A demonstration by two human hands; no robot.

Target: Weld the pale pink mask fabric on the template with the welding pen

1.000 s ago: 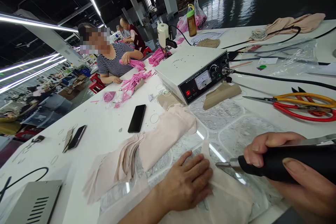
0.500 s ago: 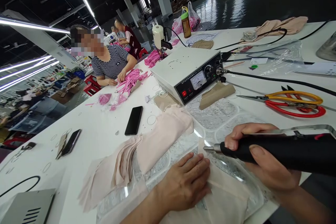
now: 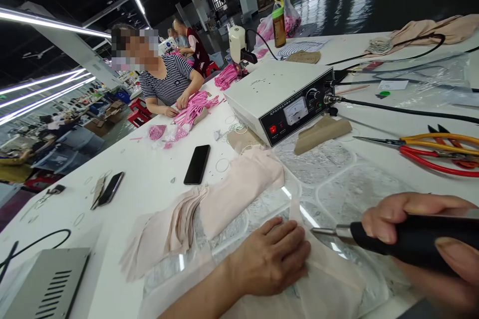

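My left hand (image 3: 271, 259) lies palm down on thin beige fabric (image 3: 329, 269), its fingers slightly bent and pressing the cloth against a clear plastic mat (image 3: 303, 159). Wrapped in my right hand (image 3: 392, 217) is a black ultrasonic hand tool (image 3: 406, 239) with a pointed metal tip. That tip sits just right of my left fingertips, close above the fabric's edge; whether it touches is unclear. A fanned stack of beige fabric pieces (image 3: 168, 239) and another folded beige piece (image 3: 243, 189) lie beyond my left hand.
Behind the mat stands a control box (image 3: 284, 104) with a dial and cables. Orange- and red-handled scissors (image 3: 430, 147) lie at right, a black phone (image 3: 197, 164) left of centre. A grey vented box (image 3: 56, 284) is front left. Across the table, a person (image 3: 172, 82) handles pink strips (image 3: 196, 109).
My right hand has drawn the tool to the right and slightly down, away from the narrow fabric end. My left hand stays on the cloth. The view has shifted slightly.
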